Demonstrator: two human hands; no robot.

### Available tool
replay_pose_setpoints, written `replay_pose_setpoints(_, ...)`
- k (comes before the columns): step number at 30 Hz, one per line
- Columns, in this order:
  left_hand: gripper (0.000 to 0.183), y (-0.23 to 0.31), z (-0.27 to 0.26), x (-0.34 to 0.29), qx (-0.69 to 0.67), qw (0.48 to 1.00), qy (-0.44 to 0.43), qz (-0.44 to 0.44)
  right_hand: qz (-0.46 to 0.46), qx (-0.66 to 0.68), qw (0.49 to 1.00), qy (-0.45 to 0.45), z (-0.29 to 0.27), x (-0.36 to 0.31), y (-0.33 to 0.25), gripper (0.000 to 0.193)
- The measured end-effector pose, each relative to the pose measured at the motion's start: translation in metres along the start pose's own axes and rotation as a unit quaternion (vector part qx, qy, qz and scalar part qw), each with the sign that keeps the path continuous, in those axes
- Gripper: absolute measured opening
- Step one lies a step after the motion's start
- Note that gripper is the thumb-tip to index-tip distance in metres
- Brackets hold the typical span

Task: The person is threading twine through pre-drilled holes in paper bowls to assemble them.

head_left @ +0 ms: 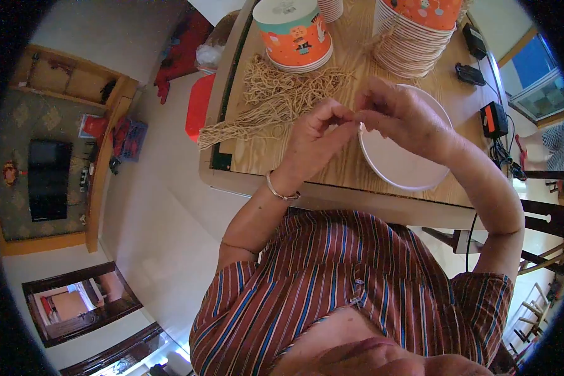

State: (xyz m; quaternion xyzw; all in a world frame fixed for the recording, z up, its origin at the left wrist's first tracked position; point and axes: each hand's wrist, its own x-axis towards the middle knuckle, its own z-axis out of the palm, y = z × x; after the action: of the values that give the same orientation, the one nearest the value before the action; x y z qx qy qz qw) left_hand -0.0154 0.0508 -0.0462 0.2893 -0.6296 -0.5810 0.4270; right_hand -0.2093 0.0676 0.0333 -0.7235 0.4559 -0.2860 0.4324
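Observation:
My left hand [323, 133] and my right hand [413, 122] meet fingertip to fingertip at the left rim of a round white paper tub [407, 169]. Its pale inside faces me. Both hands are closed in a pinch, and whatever lies between the fingers is too small or hidden to make out. Just beyond my left hand, a loose heap of tan twisted cords [282, 94] spreads over the wooden table [257, 160].
Behind the cords stands an orange printed tub [297, 45]. A tall stack of similar tubs [415, 41] rises at the back right. Black power adapters [470, 74] and an orange-and-black box [494, 120] with cables sit along the right edge. A red stool [200, 106] stands left of the table.

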Motion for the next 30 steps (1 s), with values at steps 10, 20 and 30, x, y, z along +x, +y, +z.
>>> replay_pose_setpoints(10,0.011,-0.011,-0.004,0.003,0.087,0.991,-0.014,0.097,-0.055,0.073,0.996,-0.011,-0.01,0.002,0.0,0.018)
replay_pose_setpoints(20,0.009,-0.019,-0.006,0.0,0.113,0.984,-0.011,0.14,-0.109,0.145,0.983,0.03,0.002,0.002,-0.015,0.019)
replay_pose_setpoints(30,0.009,-0.034,0.003,-0.009,-0.04,0.989,0.005,0.14,-0.126,0.148,0.98,0.047,-0.001,-0.003,-0.028,0.016)
